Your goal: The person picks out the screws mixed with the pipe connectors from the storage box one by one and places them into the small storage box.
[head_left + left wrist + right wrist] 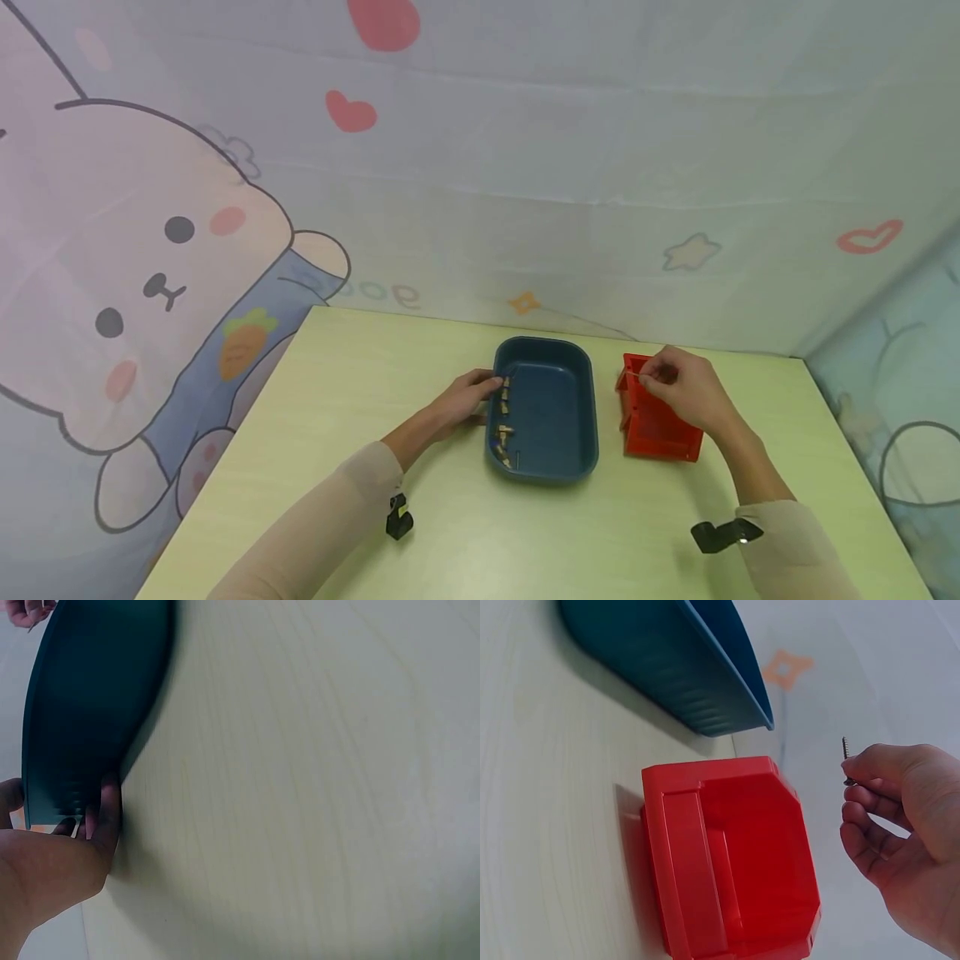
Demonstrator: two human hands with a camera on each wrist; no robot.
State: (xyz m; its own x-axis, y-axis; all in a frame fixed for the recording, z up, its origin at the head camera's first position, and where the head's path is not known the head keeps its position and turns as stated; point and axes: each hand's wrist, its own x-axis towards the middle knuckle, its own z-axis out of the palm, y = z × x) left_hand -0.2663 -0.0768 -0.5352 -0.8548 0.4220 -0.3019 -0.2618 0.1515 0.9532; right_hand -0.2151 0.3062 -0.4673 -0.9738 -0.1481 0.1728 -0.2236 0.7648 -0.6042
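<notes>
My right hand (686,387) pinches a small screw (846,761) between thumb and fingertips, its threaded end sticking out past the thumb. Below that hand is a red plastic bin (660,450) with an open top. My left hand (467,398) grips the left side of a dark blue tray (542,478), and in the left wrist view its fingers (109,806) lie against the outer wall. Inside the tray, several brass fittings (505,432) line the left side. A thin pin-like piece (517,459) lies near its front left corner.
The pale wooden table (465,550) runs in front of the tray and bin. Behind it hangs a cloth backdrop (525,150) with a cartoon bear and hearts. The tray and bin stand side by side with a narrow gap between them.
</notes>
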